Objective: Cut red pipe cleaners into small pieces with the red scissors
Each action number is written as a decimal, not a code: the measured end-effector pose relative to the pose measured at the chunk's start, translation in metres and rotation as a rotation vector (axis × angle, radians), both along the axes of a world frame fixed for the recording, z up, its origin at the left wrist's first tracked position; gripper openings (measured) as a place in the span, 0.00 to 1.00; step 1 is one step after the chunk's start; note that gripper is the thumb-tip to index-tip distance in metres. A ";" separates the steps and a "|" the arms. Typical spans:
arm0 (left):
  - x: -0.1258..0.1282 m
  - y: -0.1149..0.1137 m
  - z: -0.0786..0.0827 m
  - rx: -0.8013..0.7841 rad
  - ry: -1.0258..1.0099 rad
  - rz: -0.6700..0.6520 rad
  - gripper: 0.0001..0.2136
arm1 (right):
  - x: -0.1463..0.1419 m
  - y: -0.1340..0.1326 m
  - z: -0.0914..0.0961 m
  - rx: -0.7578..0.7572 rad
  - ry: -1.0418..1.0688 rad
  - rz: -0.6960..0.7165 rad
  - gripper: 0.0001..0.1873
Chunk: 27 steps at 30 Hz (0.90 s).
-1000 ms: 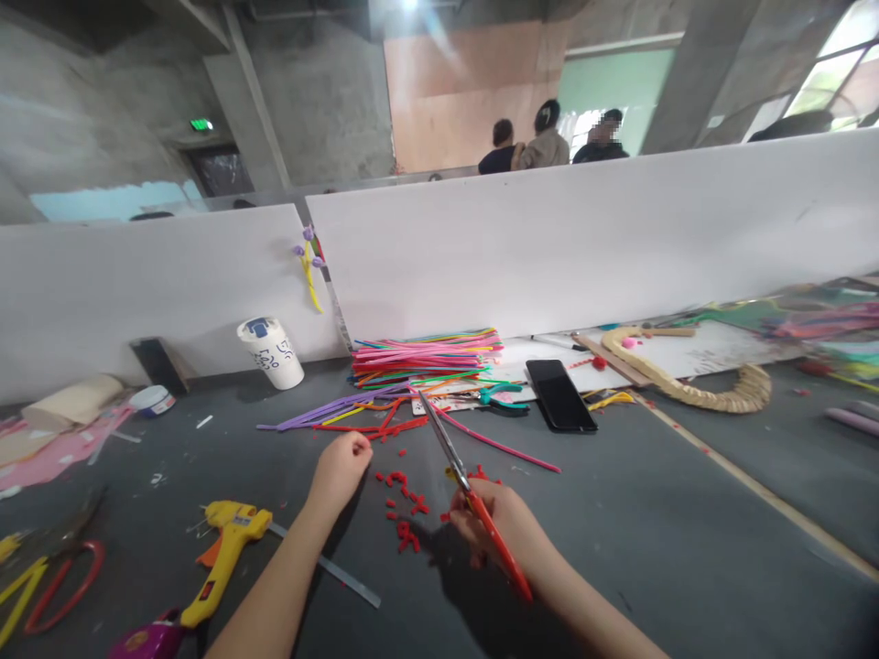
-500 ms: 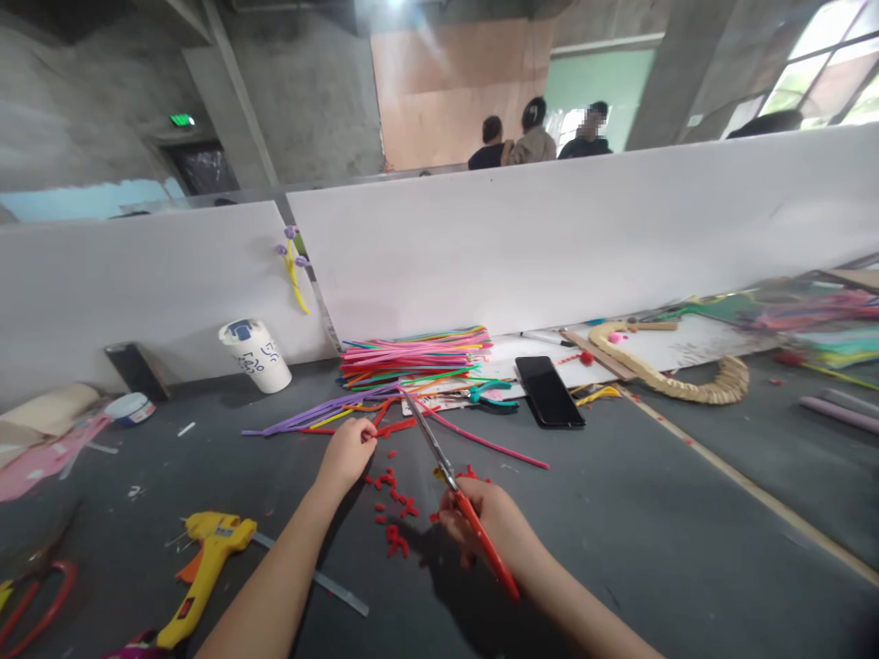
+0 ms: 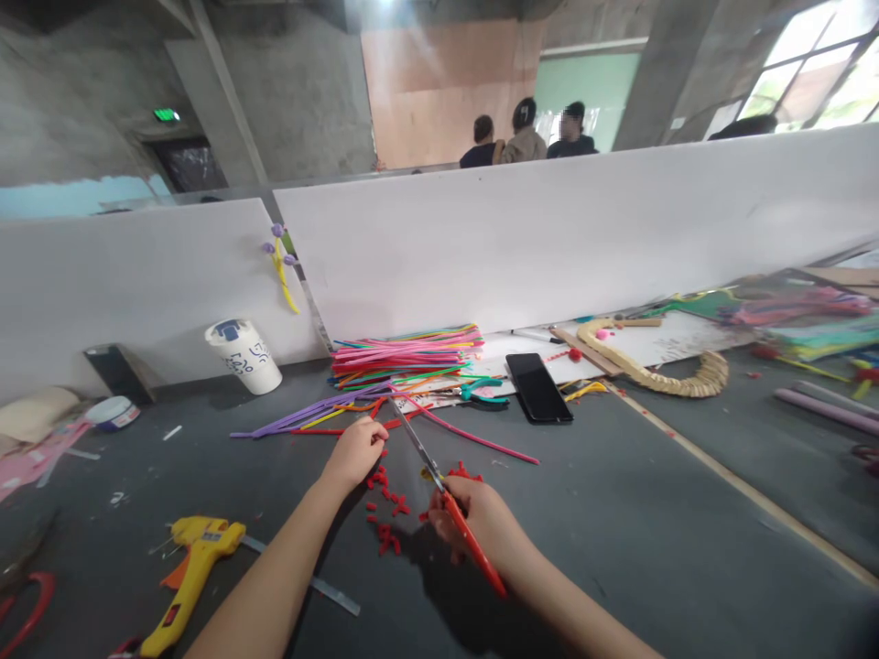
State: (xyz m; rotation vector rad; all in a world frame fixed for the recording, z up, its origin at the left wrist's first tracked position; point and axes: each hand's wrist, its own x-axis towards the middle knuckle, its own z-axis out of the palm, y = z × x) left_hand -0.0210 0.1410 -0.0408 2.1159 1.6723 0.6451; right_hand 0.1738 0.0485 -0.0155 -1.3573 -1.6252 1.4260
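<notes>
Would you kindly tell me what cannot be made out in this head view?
In the head view:
Left hand: its own curled fingers hide whether it pinches anything.
Right hand: it hides how its fingers sit in the scissors.
Red-handled tool, lower left: cut off by the left edge, its far end blurred.
Cup: its writing is too small to read.

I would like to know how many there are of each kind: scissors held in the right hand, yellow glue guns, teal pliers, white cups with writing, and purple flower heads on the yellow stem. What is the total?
Scissors in the right hand: 1
Yellow glue gun: 1
Teal pliers: 1
White cup: 1
Purple flower heads: 3
Total: 7
</notes>
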 end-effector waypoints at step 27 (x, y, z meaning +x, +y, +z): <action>-0.044 -0.064 0.018 -0.170 -0.340 0.230 0.09 | -0.001 0.000 -0.007 0.031 0.057 -0.015 0.02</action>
